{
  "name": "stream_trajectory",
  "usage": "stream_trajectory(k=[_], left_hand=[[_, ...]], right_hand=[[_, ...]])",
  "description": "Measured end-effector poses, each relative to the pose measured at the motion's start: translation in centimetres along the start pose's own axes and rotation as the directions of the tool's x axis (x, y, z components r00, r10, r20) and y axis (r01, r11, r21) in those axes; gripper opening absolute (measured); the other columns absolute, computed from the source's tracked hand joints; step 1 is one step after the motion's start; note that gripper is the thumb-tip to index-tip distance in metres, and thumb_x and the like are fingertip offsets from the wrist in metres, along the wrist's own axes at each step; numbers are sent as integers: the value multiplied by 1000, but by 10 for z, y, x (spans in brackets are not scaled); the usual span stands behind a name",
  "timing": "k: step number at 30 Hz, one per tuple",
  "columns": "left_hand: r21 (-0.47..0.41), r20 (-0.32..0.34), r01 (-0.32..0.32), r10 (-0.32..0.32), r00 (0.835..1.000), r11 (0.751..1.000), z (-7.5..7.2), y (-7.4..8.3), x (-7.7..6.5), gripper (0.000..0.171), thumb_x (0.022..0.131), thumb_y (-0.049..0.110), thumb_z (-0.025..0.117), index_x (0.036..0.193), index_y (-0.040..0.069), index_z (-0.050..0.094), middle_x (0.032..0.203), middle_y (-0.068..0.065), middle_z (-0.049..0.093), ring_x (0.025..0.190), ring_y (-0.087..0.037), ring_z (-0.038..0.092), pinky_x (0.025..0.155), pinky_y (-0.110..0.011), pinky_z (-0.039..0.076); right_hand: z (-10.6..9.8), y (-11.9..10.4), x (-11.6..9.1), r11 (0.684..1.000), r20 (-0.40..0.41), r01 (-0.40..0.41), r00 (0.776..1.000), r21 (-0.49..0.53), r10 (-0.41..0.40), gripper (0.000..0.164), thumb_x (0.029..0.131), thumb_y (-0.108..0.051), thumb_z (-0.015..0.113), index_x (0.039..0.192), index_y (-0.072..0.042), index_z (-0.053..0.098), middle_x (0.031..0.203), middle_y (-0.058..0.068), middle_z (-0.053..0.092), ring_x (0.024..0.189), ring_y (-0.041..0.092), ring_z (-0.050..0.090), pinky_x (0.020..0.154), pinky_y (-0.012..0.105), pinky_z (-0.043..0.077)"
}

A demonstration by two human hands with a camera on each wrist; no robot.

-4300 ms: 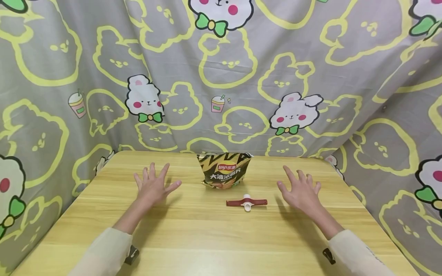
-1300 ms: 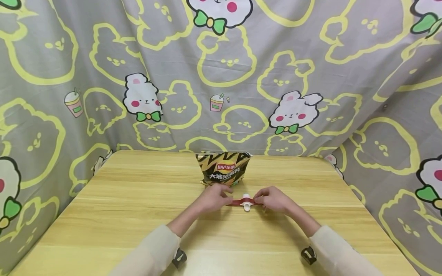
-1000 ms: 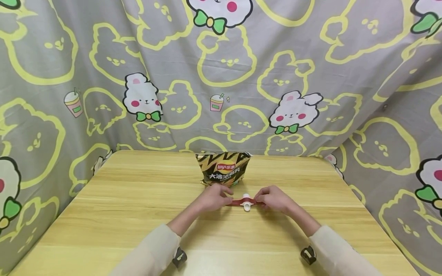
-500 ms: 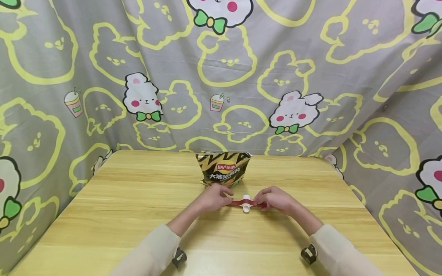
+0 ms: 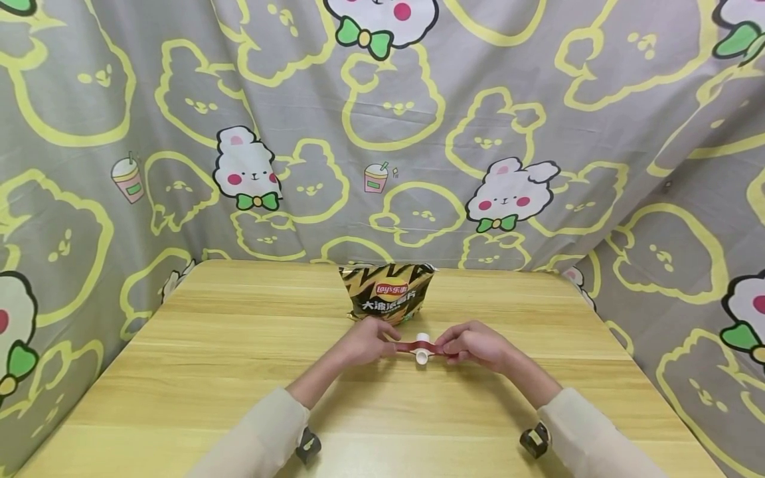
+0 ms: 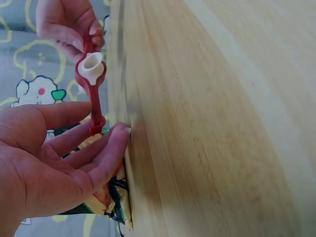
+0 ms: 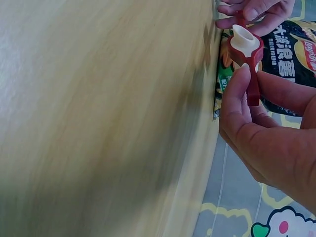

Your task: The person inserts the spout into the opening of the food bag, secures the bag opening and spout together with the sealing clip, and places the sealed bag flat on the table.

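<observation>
A dark red bag clip [image 5: 410,346] with a white pour spout [image 5: 422,358] at its middle is held between my two hands, close over the table. My left hand [image 5: 366,342] pinches its left end; the left wrist view shows the thumb and fingers at the red tip [image 6: 96,129]. On the other end, my right hand [image 5: 478,345] grips the clip between thumb and fingers, and the right wrist view shows the red arm [image 7: 253,89] between them. Just behind my left hand stands a black and gold bag of Lay's chips [image 5: 388,295], upright.
The wooden table [image 5: 239,398] runs back to a grey curtain [image 5: 323,113] with yellow cartoon outlines, which also hangs along both sides. A black wrist device [image 5: 307,445] sits under the left sleeve, and another [image 5: 534,440] under the right.
Over several seconds, both hands came in from the sides with spread fingers and took hold of the clip's ends. Lately the clip has shifted slightly left. The chip bag stays put.
</observation>
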State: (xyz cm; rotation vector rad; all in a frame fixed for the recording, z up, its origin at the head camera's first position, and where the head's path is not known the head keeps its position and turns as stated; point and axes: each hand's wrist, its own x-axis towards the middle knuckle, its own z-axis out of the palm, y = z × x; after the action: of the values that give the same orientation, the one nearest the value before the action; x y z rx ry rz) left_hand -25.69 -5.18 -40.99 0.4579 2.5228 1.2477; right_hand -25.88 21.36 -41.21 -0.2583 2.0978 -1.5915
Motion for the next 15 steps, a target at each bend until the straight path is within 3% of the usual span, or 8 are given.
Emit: stream_trajectory(k=[6, 12, 15], left_hand=[[-79, 27, 37, -35, 999, 996, -4, -2, -2, 22, 89, 11, 74, 109, 2, 73, 87, -11, 70, 75, -26, 69, 67, -36, 59], [-70, 18, 36, -34, 999, 997, -11, -3, -5, 17, 88, 6, 74, 104, 2, 75, 90, -8, 70, 74, -25, 70, 70, -37, 60], [-71, 16, 35, -34, 999, 997, -14, -3, -7, 16, 88, 5, 74, 103, 1, 75, 98, -12, 72, 75, -26, 71, 69, -37, 60]], right_hand=[[4, -3, 1, 1000, 1, 20, 1000, -18, -20, 28, 90, 1, 59, 112, 16, 65, 96, 13, 68, 85, 20, 64, 80, 32, 58], [6, -4, 3, 999, 1, 40, 999, -26, -40, 28, 89, 3, 59, 112, 16, 65, 95, 11, 68, 86, 20, 63, 83, 36, 58], [7, -5, 4, 999, 1, 43, 999, -24, -43, 28, 88, 3, 59, 112, 15, 65, 95, 11, 68, 86, 20, 64, 82, 35, 58]])
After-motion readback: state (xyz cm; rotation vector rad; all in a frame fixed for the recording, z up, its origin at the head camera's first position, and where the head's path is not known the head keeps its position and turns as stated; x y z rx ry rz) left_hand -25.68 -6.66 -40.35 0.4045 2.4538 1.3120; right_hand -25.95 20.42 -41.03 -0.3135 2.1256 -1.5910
